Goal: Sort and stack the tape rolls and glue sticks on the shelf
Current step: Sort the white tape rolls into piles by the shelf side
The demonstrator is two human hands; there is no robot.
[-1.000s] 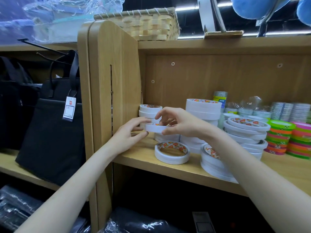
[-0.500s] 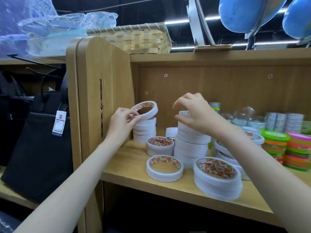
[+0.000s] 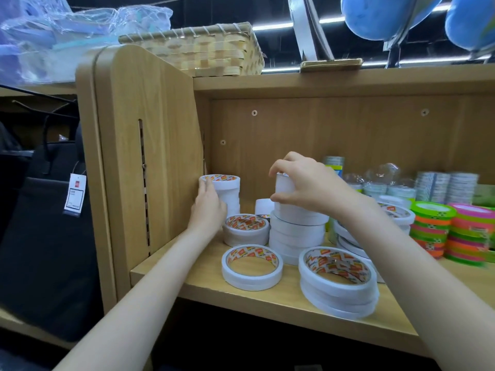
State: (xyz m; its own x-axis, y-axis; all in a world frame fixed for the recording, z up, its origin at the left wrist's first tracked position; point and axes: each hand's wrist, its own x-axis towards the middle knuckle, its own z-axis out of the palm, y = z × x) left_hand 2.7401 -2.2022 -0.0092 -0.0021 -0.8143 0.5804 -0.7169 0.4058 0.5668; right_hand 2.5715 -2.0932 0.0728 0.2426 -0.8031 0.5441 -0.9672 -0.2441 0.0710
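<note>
White tape rolls with orange-printed cores fill the left part of the wooden shelf (image 3: 267, 303). My left hand (image 3: 207, 207) rests against the side of a small stack of narrow rolls (image 3: 227, 191) by the shelf's left wall. My right hand (image 3: 302, 183) grips a small white roll (image 3: 284, 184) on top of a taller stack of wide rolls (image 3: 297, 234). A short stack (image 3: 246, 228) stands between the two piles. One loose roll (image 3: 251, 266) and a low stack (image 3: 337, 279) lie near the front edge.
Green, orange and pink tape stacks (image 3: 450, 231) stand at the right, with clear tape packs (image 3: 385, 183) behind. A woven basket (image 3: 203, 49) sits on top of the shelf unit. A black bag with a price tag (image 3: 75, 194) hangs to the left.
My left hand has set its tilted roll flat onto the small left stack and now rests against the stack's side. My right hand stays on top of the tall stack.
</note>
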